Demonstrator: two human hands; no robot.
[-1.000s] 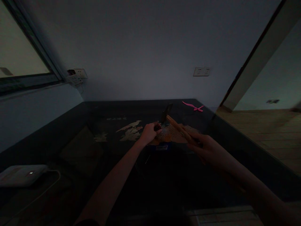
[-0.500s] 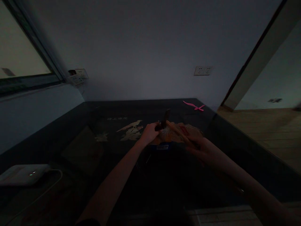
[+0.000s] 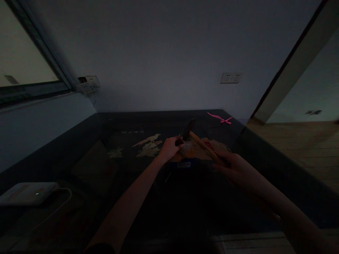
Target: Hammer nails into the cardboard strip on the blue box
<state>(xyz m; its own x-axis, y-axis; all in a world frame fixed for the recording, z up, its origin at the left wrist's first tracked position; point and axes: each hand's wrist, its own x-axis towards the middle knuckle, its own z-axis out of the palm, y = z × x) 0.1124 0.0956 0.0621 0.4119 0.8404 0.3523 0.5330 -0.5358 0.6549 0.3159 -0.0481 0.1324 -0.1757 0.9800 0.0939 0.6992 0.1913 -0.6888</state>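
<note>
The fingers of my right hand (image 3: 234, 164) are closely gripping the hammer (image 3: 202, 144) by its handle, likely for control. My left hand's (image 3: 169, 149) fingers are curling partway beside its head, their hold unclear. Below both, a speckled brown piece (image 3: 194, 151) is lying, perhaps as backing.

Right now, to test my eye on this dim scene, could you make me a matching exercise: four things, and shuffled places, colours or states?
1. Hammer
2. Ribbon
3. Boxy device
4. Double socket

A. Bright pink
B. On the wall behind the table
C. In the right hand
D. White, with a cable

Pairs: 1-C, 2-A, 3-D, 4-B
</note>
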